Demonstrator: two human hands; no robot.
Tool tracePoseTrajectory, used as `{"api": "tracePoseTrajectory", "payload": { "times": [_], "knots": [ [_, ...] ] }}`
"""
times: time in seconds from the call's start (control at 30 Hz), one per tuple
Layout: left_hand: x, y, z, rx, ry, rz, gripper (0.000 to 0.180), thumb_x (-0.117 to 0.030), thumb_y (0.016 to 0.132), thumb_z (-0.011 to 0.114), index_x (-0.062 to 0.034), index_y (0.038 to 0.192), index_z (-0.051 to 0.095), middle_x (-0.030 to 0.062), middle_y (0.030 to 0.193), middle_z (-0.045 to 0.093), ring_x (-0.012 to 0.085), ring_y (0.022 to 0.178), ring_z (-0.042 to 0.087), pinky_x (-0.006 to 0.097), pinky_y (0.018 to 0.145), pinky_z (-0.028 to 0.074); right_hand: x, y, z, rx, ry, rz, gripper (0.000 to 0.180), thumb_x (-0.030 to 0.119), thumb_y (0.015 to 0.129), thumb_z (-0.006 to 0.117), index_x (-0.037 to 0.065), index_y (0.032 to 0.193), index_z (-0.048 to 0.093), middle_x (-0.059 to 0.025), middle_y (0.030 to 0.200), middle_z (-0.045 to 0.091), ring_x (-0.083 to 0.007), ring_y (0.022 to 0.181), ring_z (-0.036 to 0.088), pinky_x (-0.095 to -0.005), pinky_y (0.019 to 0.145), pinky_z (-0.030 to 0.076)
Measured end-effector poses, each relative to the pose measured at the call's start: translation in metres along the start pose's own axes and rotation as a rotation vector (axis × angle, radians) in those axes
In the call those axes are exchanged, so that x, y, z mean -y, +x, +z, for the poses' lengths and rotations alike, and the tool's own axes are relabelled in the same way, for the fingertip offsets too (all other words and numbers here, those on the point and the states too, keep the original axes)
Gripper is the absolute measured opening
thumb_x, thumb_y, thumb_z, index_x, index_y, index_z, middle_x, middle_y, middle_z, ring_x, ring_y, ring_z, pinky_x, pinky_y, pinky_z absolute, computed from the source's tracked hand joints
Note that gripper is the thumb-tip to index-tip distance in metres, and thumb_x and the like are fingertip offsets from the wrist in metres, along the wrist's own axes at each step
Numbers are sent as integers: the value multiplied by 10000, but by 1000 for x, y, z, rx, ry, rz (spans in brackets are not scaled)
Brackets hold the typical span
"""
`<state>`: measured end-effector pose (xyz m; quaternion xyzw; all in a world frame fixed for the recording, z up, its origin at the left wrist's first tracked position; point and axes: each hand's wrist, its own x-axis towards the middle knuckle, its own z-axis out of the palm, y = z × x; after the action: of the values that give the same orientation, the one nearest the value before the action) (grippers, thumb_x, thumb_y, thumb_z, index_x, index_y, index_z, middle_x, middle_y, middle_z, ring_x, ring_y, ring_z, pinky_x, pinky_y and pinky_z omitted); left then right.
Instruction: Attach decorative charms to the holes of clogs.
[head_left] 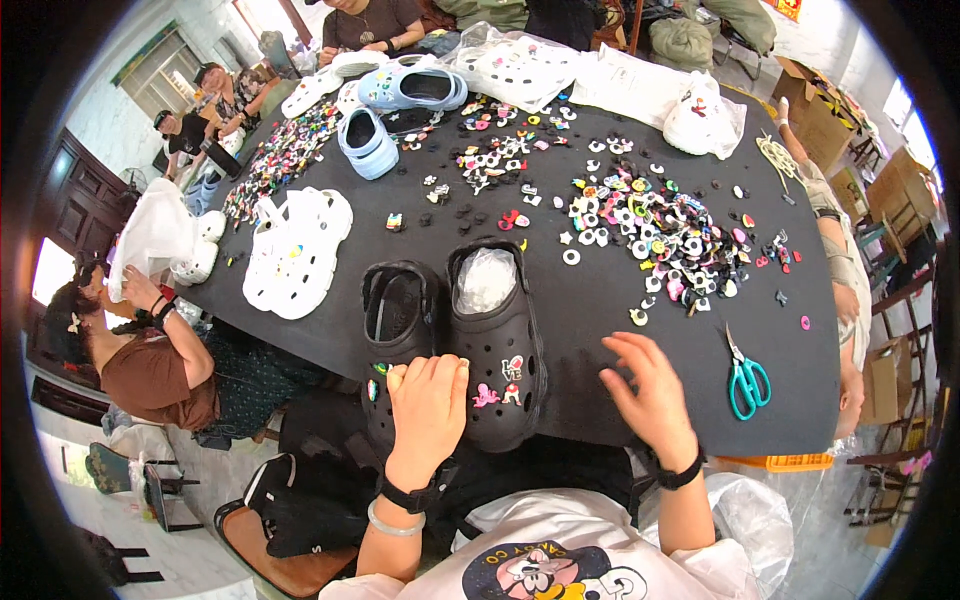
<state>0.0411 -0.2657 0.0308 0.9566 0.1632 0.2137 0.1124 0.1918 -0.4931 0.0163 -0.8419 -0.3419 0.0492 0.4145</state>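
Observation:
Two black clogs stand side by side at the table's near edge, toes toward me. My left hand (427,408) rests on the toe of the left clog (400,300), its fingers curled closed; whatever they may grip is hidden. Small coloured charms show beside that hand. On the right clog (495,335) sit a lettered charm (512,368), a pink octopus charm (485,396) and one more small figure. Crumpled clear plastic (486,280) fills its opening. My right hand (645,390) hovers over the table to the right, fingers apart, holding nothing.
Teal-handled scissors (748,388) lie at the right. Heaps of loose charms (680,235) spread over the black table (620,330). White clogs (298,250) and light blue clogs (368,145) stand farther off. Other people sit around the table, one at the left (160,370).

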Motion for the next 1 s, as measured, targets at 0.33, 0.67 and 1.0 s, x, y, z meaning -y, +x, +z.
{"api": "tracePoseTrajectory", "payload": {
  "times": [0.33,0.67,1.0],
  "knots": [
    [2,-3,-1,-20,-71,-19,98,-156,903,588,-68,861,578,69,763,584,265,771,555,398,805,343,-43,8,-9,140,-260,98,262,95,764,728,73,998,613,-107,948,579,-314,925,585,-400,784,494],
    [5,-8,-3,-60,-138,0,118,-146,876,618,-76,799,562,69,735,564,265,735,535,401,801,336,-29,11,7,83,72,-18,208,37,874,631,5,1067,563,-151,987,613,-246,842,647,-337,715,515],
    [7,-14,0,-80,-125,4,108,-162,853,642,-81,844,572,56,765,580,258,761,543,403,811,334,1,21,19,372,1194,318,190,123,1012,473,37,1173,526,-108,1127,635,-136,890,629,-255,758,518]
  ]
}}
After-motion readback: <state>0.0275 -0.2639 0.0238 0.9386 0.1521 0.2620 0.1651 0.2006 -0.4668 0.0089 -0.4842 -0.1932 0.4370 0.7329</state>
